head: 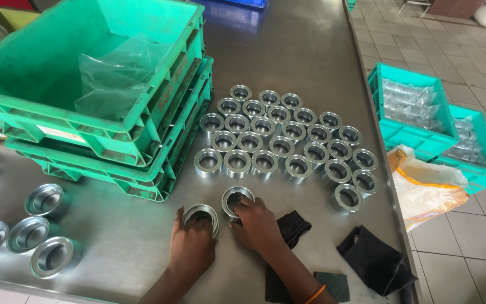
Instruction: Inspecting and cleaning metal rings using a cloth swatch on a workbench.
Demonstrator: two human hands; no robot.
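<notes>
My left hand (191, 246) grips a shiny metal ring cup (200, 213) standing on the steel table (288, 50). My right hand (258, 224) holds a second metal cup (235, 197) just to its right, fingers on the rim. Both cups sit just in front of a group of several like cups (279, 138) set in rows, open side up. A black cloth (292, 227) lies under my right wrist.
Stacked green crates (158, 112) with a clear plastic bag inside stand at the left. Several larger metal cups (29, 231) lie at the near left. Another black cloth (375, 262) lies near the right table edge. On the tiled floor stand teal crates (417, 138) and a sack (426, 188).
</notes>
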